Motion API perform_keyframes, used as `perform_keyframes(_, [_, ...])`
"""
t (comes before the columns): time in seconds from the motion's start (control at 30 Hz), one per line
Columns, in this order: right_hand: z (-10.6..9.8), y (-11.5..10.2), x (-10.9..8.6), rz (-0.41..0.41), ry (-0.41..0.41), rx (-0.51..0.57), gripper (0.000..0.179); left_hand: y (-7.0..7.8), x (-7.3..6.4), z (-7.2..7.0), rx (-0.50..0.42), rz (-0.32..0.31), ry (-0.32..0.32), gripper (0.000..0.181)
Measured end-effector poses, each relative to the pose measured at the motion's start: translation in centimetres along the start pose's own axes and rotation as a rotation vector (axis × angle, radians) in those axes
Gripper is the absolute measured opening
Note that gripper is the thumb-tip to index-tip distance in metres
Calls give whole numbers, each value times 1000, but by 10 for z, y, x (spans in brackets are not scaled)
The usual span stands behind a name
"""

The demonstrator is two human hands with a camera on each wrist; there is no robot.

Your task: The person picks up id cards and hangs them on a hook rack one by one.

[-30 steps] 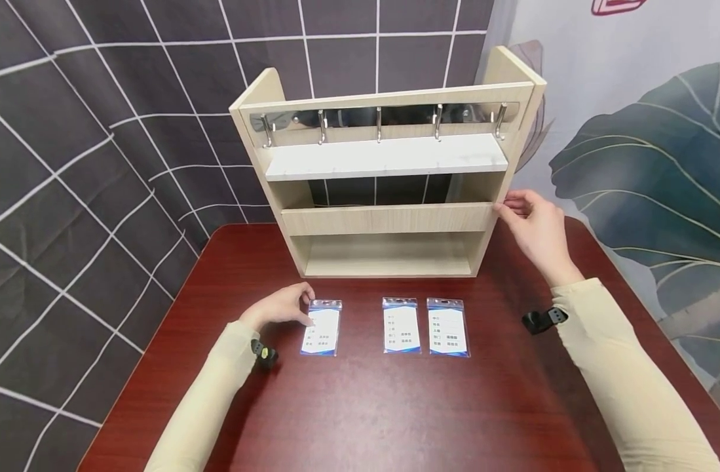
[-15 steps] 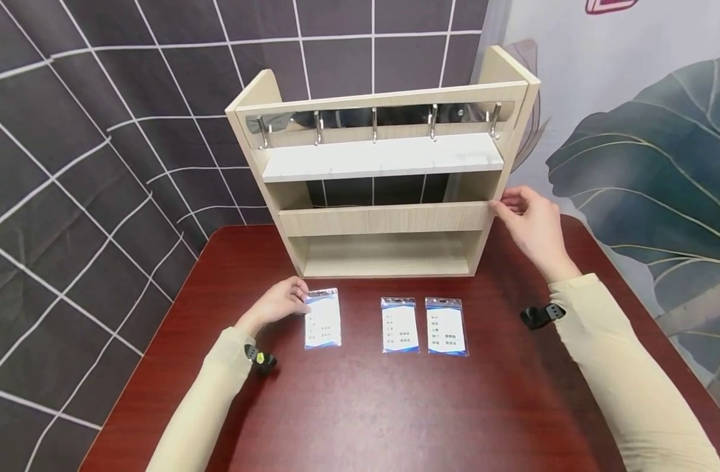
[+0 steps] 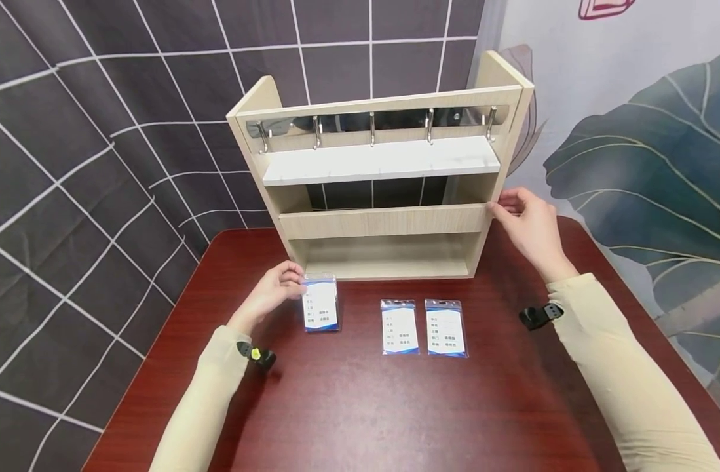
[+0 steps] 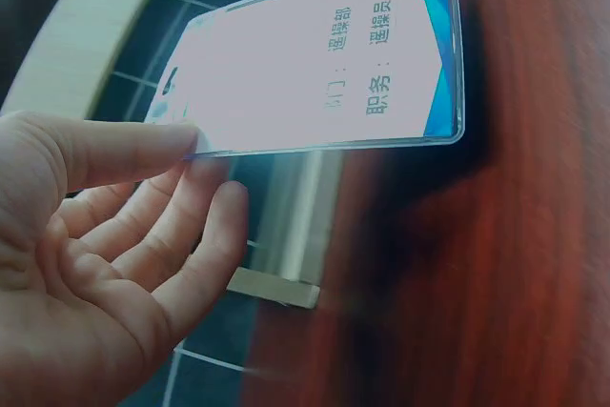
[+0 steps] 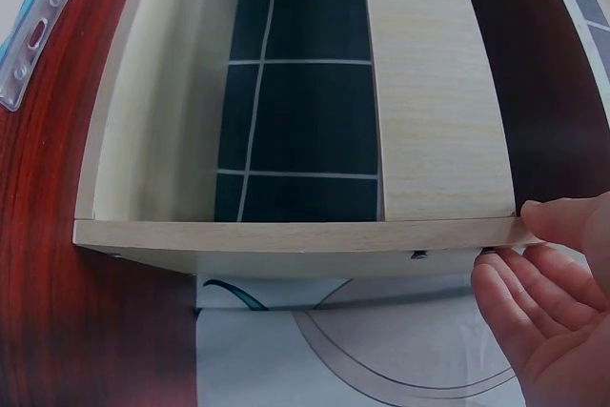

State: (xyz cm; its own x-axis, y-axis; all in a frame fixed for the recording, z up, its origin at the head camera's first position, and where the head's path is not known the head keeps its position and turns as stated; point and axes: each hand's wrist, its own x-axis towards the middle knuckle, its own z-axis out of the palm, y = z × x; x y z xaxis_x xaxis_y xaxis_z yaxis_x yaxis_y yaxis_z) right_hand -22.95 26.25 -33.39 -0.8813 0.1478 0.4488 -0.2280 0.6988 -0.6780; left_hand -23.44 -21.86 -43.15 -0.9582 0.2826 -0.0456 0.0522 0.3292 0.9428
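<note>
My left hand (image 3: 269, 290) pinches a clear plastic badge holder (image 3: 321, 309) by its left edge, near the slotted top. In the left wrist view the badge holder (image 4: 315, 69) is raised off the table, its printed white card with a blue corner showing. My right hand (image 3: 530, 226) grips the right side panel of a pale wooden rack (image 3: 383, 221). Seen from the right wrist, the thumb lies on the panel's front edge (image 5: 305, 234) and the fingers are on its outer face. Two more badge holders (image 3: 399, 328) lie flat side by side at the middle of the table.
Several metal hooks (image 3: 372, 130) run along a shiny strip at the rack's top, above a white shelf (image 3: 383, 161). The rack stands at the back of the dark red table (image 3: 360, 406). A black gridded curtain (image 3: 124, 196) hangs behind and to the left.
My left hand has picked up the left badge holder and moved it away from me, toward the rack's lower left corner. The right hand keeps its grip on the rack.
</note>
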Motion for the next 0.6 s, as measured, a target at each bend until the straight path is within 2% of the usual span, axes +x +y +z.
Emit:
perform_keyframes(0.13, [1,0,0,8,-9,-3,36,17,1,0,-31,17,40,31])
perform_keyframes(0.23, [0,1,-1,21,-6,-3,38,33,4,-1,-67,51,67,27])
perform_keyframes(0.4, [0,3,1,21,-7,0,40,65,6,-6,-71,150,131,23])
perform_keyframes(0.5, [1,3,2,10,-10,4,39,86,4,-10,-35,214,171,22])
perform_keyframes(0.6, [2,2,3,3,-9,4,37,107,2,-15,3,291,178,21])
